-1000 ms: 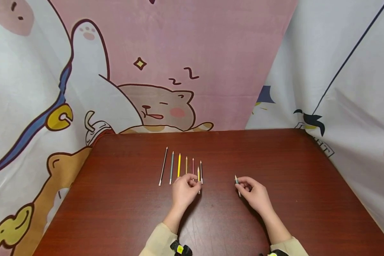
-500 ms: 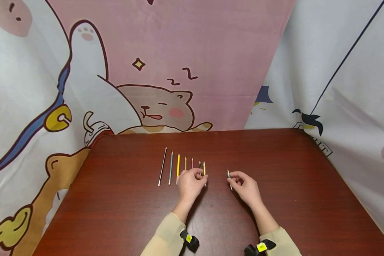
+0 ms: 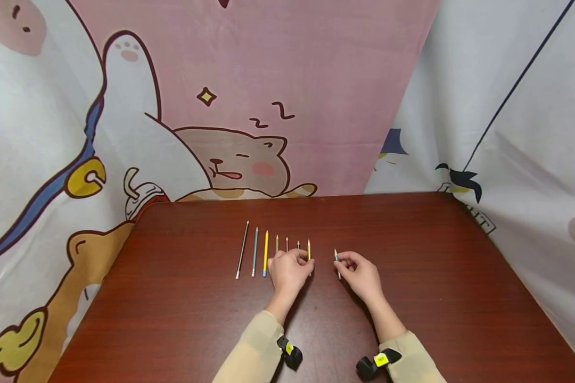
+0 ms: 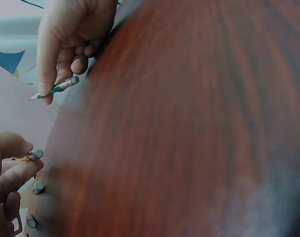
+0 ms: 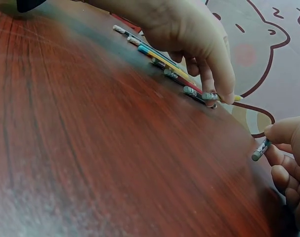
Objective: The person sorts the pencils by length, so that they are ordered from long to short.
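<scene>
My left hand (image 3: 289,272) pinches a short yellow pencil (image 3: 309,249) between thumb and fingertips, point facing away from me, at the right end of a pencil row. My right hand (image 3: 362,277) pinches a short green pencil (image 4: 64,86), apart from the row to its right. The row holds a long black pencil (image 3: 242,251), a teal pencil (image 3: 255,253) and a yellow pencil with a blue end (image 3: 265,254). Shorter ones follow, including a red pencil (image 5: 192,86) and a dark pencil (image 5: 195,95), partly hidden behind my left hand in the head view.
A dark red-brown wooden table (image 3: 172,330) lies under everything. Behind it hangs a pink cartoon cloth (image 3: 335,106), with a white cloth (image 3: 517,117) on the right. Each sleeve carries a black wrist device, the left device (image 3: 290,353) and the right device (image 3: 377,364).
My left hand has carried the short yellow pencil right and slightly away from me, past the dark pencil. My right hand has moved left with the green pencil, narrowing the gap.
</scene>
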Demonstrator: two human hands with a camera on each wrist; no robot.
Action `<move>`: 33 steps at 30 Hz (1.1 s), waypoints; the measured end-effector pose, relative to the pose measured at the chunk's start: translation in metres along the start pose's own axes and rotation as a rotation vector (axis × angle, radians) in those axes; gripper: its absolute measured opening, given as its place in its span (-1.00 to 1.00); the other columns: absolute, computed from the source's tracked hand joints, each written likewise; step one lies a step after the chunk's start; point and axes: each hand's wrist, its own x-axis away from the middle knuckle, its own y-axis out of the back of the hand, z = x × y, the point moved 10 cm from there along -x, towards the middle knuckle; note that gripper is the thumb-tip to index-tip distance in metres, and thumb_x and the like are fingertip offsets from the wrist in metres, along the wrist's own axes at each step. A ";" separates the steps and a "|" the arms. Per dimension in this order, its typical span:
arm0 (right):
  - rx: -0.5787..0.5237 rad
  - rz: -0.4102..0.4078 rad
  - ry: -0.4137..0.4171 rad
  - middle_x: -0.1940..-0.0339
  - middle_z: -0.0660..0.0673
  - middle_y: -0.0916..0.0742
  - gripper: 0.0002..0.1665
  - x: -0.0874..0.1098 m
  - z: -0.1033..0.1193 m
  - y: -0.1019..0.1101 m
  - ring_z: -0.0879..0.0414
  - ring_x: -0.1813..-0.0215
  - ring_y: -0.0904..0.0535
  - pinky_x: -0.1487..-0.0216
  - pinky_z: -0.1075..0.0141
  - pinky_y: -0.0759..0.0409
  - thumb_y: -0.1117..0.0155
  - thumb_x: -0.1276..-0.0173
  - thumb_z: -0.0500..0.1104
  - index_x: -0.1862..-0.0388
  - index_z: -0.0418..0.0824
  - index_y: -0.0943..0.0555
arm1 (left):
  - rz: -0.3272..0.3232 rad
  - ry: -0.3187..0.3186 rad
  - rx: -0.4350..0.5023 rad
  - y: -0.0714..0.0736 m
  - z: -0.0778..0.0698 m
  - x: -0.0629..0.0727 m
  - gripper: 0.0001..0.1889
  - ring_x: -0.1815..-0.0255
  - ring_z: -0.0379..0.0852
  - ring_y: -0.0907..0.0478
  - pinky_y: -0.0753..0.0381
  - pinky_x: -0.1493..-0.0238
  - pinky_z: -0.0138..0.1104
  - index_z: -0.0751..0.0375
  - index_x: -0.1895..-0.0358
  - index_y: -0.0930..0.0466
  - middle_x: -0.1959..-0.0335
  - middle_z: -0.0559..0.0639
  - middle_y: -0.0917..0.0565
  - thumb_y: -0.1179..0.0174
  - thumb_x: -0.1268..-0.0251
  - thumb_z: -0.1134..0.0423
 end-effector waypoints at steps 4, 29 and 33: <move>0.006 -0.012 0.030 0.45 0.01 -0.67 -0.84 -0.001 0.004 0.000 0.20 0.38 -0.48 0.31 0.39 -0.42 -0.45 -0.23 -0.22 0.21 -0.22 -0.71 | -0.002 -0.004 -0.019 0.000 -0.002 0.000 -0.82 0.35 -0.15 -0.52 -0.30 0.15 -0.14 -0.02 0.34 -0.79 0.61 -0.32 -0.68 -0.48 0.03 0.06; 0.124 -0.031 0.097 0.51 0.11 -0.68 -0.81 -0.006 0.015 -0.013 0.21 0.47 -0.52 0.38 0.26 -0.44 -0.47 -0.20 -0.16 0.21 -0.17 -0.73 | -0.067 -0.104 -0.159 0.000 -0.013 -0.002 -0.83 0.42 -0.10 -0.49 -0.27 0.30 -0.15 -0.05 0.42 -0.81 0.61 -0.27 -0.68 -0.54 0.16 0.08; 0.160 -0.045 0.111 0.50 0.12 -0.69 -0.79 -0.007 0.018 -0.016 0.18 0.45 -0.57 0.33 0.19 -0.48 -0.48 -0.19 -0.12 0.20 -0.15 -0.74 | -0.072 -0.107 -0.152 -0.001 -0.012 -0.003 -0.84 0.41 -0.10 -0.50 -0.27 0.30 -0.15 -0.06 0.43 -0.82 0.58 -0.27 -0.70 -0.54 0.16 0.08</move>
